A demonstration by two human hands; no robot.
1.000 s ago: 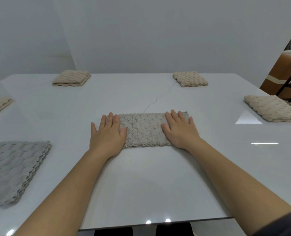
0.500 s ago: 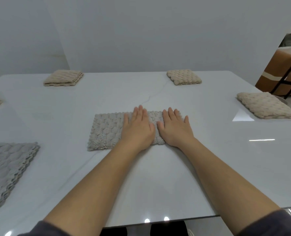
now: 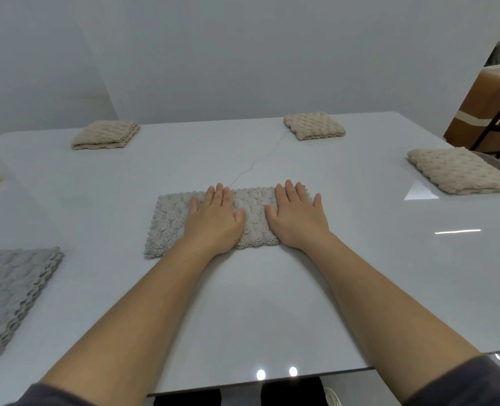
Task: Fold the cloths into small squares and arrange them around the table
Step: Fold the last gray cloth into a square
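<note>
Gray cloth (image 3: 169, 224), a folded strip, mid-surface (image 3: 272, 303). Left hand (image 3: 213, 221), flat and spread, has slid off centre toward 9 o'clock; right hand (image 3: 297, 221), flat, pins 3 o'clock end. Smoothing; final fold likely pending.

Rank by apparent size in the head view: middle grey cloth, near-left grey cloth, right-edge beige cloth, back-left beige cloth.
Middle grey cloth
Near-left grey cloth, cropped by the frame, so rank unsure
Right-edge beige cloth
Back-left beige cloth
</note>
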